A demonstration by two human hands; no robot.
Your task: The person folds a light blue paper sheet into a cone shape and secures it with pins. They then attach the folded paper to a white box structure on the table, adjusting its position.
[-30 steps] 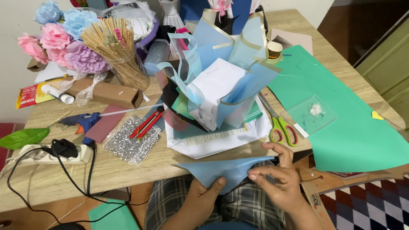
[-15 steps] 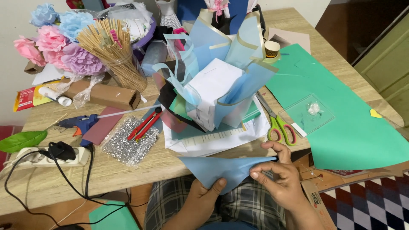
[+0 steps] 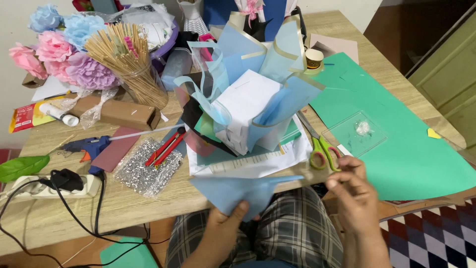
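Here, in the head view, the left hand (image 3: 225,221) pinches the near edge of a folded blue paper (image 3: 238,191), thumb on top and fingers underneath, at the near edge of the table (image 3: 124,203) and over the person's lap. The right hand (image 3: 354,191) hangs free to the right of the paper, fingers loosely curled, holding nothing that I can see; it sits just near the scissors (image 3: 320,149) with green and yellow handles, which lie on the table beside a green sheet (image 3: 411,149). The step in hand looks like shaping or folding the blue paper. It seems to call for the right hand to grip the paper's pointed right end, or else the scissors. Farther off stands a blue-wrapped bundle (image 3: 253,99).
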